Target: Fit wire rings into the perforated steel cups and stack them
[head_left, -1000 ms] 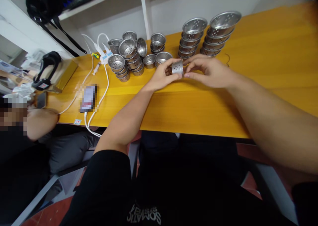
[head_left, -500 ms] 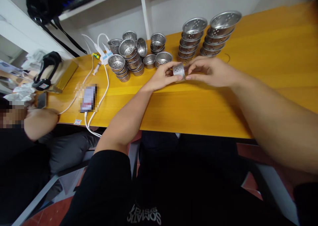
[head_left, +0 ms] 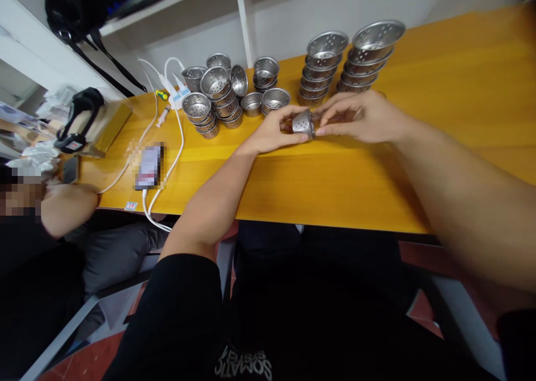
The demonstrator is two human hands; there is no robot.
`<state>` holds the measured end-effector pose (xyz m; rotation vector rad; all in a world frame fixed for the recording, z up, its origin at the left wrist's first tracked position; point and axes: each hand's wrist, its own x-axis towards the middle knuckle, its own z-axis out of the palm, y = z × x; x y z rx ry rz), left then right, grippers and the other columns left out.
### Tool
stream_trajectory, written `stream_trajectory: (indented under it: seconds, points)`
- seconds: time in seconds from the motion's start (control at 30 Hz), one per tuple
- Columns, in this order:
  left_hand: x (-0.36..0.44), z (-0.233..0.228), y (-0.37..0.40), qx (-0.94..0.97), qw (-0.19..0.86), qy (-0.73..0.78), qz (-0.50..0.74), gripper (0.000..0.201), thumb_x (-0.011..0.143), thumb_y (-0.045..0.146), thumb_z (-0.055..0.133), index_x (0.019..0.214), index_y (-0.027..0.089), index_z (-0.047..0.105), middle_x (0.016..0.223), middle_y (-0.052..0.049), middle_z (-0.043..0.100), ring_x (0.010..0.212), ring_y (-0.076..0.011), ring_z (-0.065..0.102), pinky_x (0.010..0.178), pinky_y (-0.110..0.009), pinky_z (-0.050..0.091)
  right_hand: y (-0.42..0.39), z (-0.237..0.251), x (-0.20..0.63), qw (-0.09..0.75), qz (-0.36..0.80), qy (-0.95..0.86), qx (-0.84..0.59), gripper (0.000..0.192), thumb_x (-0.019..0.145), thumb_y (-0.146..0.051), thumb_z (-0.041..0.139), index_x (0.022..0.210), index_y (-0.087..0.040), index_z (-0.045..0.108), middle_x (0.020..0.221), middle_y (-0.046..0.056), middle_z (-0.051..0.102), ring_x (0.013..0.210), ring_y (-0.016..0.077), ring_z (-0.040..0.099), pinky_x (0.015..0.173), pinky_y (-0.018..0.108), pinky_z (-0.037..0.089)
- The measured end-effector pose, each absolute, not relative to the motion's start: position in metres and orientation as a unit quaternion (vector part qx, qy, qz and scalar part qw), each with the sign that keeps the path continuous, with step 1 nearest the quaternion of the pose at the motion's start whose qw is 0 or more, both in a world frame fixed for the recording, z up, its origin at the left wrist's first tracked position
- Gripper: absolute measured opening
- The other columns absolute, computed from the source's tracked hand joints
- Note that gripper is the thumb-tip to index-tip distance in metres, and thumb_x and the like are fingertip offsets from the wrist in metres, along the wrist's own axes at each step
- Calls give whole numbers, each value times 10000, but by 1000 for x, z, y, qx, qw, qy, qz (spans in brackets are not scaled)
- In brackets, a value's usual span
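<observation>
Cup (head_left: 301, 126) is being clasped by the left grip (head_left: 273, 129), the half-curled right grip's (head_left: 363, 119) hold being unclear; dropping is being risked by loosening.

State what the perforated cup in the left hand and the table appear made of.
Perforated cup: grey metal, probably stainless steel, with a dull sheen and round holes. Table: yellow-orange, smooth, slightly glossy; faint lengthwise streaks suggest wood, though laminate could look the same.

A black short-sleeved shirt (head_left: 293, 308) with pale lettering (head_left: 247, 363) including "SOMATIC" is worn with dark trousers (head_left: 264, 249).
</observation>
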<state>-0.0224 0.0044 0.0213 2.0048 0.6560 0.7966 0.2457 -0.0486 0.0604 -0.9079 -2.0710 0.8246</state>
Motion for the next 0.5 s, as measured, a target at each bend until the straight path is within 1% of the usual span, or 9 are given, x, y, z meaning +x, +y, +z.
stream_trajectory:
  seconds: [0.1,0.13,0.2,0.27,0.3,0.37,0.43,0.5]
  points:
    - [-23,17,5,802,435,268,309,797,753,564,919,1361,184,570,1475,-185,738,1355,-268,758,1270,-500,572,-47,61,254,328,391,-793,-333,464,809,-763,908,913,-321,812,1266,53,786,1178,325,734,1134,632,601]
    - [-23,16,5,803,428,276,311,771,762,514,914,1361,195,548,1480,-186,730,1360,-265,755,1268,-491,574,-46,60,257,326,395,-791,-334,476,820,-754,904,936,-302,811,1280,63,782,1179,313,737,1125,595,608]
    - [-23,16,3,807,405,291,317,789,778,432,897,1416,204,492,1509,-188,697,1386,-266,737,1267,-478,571,-42,59,266,336,339,-803,-358,524,851,-772,862,965,-264,804,1277,106,767,1158,297,733,1075,534,619]
    - [-22,20,-1,823,367,306,308,824,796,397,882,1474,197,458,1548,-188,661,1436,-288,701,1287,-481,545,-36,57,277,334,238,-825,-390,569,889,-811,791,959,-246,798,1227,146,748,1122,300,716,1020,515,612]
    - [-21,23,-4,832,343,316,300,818,808,387,874,1486,194,461,1564,-186,649,1461,-301,682,1299,-486,528,-33,56,283,319,196,-835,-403,575,906,-819,759,947,-246,795,1182,154,740,1098,304,705,993,516,605]
    - [-19,29,-9,849,295,338,280,766,821,366,868,1472,202,499,1575,-171,652,1475,-320,665,1301,-489,514,-24,52,295,263,159,-850,-428,517,936,-771,745,937,-256,788,1097,144,736,1033,301,690,939,508,589]
    - [-17,34,-14,857,259,360,262,727,828,333,860,1463,220,524,1563,-154,672,1455,-327,672,1280,-484,521,-15,48,306,187,156,-852,-462,391,944,-652,783,924,-262,779,1014,116,741,919,273,678,854,476,568]
    - [-16,38,-16,864,230,373,249,722,826,306,862,1468,212,544,1561,-160,675,1470,-338,654,1288,-479,507,-7,44,315,125,167,-843,-495,287,930,-540,814,907,-257,768,953,87,755,823,238,664,787,435,546]
